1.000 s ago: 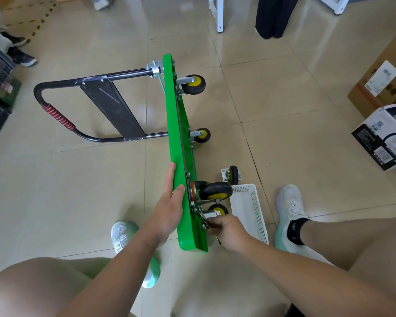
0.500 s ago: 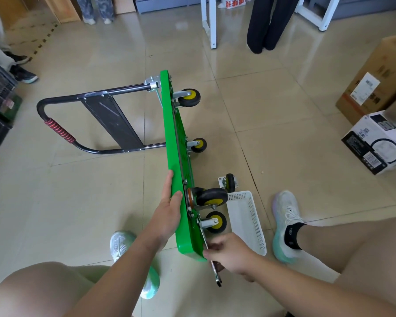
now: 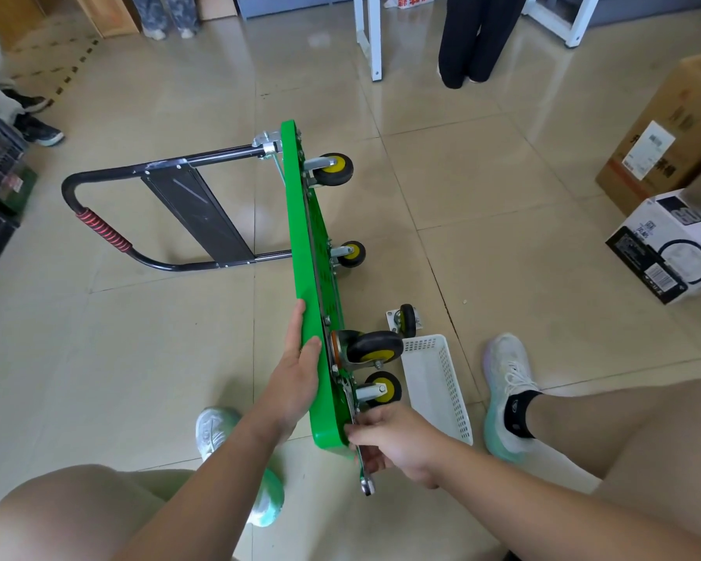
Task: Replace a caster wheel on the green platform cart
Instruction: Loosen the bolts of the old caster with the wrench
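Casters (image 3: pixel 332 170) on the green platform cart (image 3: pixel 302 244) point right, as the cart stands on its long edge on the tiled floor, its black handle (image 3: pixel 69 188) lying out flat to the left. The left hand (image 3: pixel 296 374) lies flat against the deck's left face, fingers straight and thumb hooked over the top edge. At the near corner the right hand (image 3: pixel 393 443) curls its fingers round a wrench (image 3: pixel 367 485), whose shank runs up along the underside toward the nearest caster plate. Just right of that corner sits a white perforated basket (image 3: pixel 434 378), its mesh bottom showing. A loose caster (image 3: pixel 405 319) lies just beyond the basket. Well to the right are a black-and-white box (image 3: pixel 664 249) and a cardboard box (image 3: pixel 672 127); what they hold cannot be seen.
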Action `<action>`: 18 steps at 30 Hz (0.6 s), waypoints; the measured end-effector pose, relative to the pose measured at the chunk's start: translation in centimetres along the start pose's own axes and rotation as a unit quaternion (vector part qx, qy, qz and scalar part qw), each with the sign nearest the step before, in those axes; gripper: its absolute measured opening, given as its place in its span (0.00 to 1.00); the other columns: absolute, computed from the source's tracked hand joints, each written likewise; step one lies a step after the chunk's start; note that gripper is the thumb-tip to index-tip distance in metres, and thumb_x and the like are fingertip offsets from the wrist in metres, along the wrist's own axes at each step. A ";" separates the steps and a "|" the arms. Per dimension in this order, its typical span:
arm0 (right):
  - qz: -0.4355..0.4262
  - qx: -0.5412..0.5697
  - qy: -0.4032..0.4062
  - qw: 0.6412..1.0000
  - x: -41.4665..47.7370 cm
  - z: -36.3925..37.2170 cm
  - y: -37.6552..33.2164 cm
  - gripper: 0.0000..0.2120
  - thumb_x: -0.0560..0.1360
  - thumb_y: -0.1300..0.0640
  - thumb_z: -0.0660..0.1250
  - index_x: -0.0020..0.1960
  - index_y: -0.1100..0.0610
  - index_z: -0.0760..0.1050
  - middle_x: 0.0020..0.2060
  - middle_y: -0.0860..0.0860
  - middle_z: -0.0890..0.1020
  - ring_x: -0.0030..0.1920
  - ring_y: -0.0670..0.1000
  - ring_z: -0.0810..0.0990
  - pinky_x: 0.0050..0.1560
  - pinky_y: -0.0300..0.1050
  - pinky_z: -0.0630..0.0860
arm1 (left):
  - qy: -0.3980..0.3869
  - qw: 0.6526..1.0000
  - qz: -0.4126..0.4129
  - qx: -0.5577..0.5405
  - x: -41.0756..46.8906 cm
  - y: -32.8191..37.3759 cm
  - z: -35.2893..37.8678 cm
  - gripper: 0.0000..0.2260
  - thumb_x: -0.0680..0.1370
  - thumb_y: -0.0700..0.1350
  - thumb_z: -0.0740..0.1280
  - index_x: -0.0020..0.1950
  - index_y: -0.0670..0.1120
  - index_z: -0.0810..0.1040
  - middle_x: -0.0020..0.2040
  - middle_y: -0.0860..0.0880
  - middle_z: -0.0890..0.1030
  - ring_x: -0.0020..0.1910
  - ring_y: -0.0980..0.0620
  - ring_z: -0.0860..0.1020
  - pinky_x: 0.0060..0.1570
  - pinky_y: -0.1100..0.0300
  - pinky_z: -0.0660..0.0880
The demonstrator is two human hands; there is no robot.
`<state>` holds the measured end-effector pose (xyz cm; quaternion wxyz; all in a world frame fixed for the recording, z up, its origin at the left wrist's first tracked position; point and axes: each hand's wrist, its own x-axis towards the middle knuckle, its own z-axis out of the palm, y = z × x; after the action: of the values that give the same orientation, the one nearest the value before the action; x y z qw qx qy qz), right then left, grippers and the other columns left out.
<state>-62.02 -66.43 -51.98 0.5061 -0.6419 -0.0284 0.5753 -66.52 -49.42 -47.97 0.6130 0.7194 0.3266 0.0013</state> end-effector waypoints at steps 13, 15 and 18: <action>0.064 0.114 0.022 0.991 -0.3 0.5 -2.9 0.09 0.78 0.59 0.71 0.53 0.65 0.78 0.33 0.54 0.81 0.32 0.50 0.80 0.37 0.42 0.77 | 0.008 1.000 0.004 0.004 0.0 0.1 0.1 0.25 0.88 0.51 0.51 0.77 0.78 0.48 0.75 0.55 0.69 0.67 0.53 0.76 0.72 0.43 0.71; 0.069 0.133 0.016 0.989 -0.3 0.4 -3.3 0.11 0.78 0.60 0.70 0.57 0.66 0.78 0.31 0.53 0.82 0.29 0.48 0.81 0.33 0.41 0.78 | 0.007 1.000 0.008 0.004 0.0 0.1 0.1 0.25 0.87 0.51 0.51 0.77 0.78 0.48 0.76 0.55 0.68 0.68 0.52 0.75 0.72 0.43 0.70; 0.068 0.119 0.012 0.990 -0.1 0.4 -3.5 0.13 0.79 0.59 0.70 0.59 0.67 0.77 0.32 0.53 0.84 0.31 0.49 0.82 0.35 0.42 0.79 | 0.009 1.000 0.009 0.008 0.0 0.0 0.1 0.25 0.87 0.52 0.51 0.76 0.79 0.48 0.77 0.55 0.68 0.69 0.51 0.74 0.73 0.43 0.69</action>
<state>-60.49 -64.52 -49.50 0.5388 -0.5841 0.0904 0.6003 -66.43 -49.45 -47.96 0.6040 0.7273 0.3257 0.0111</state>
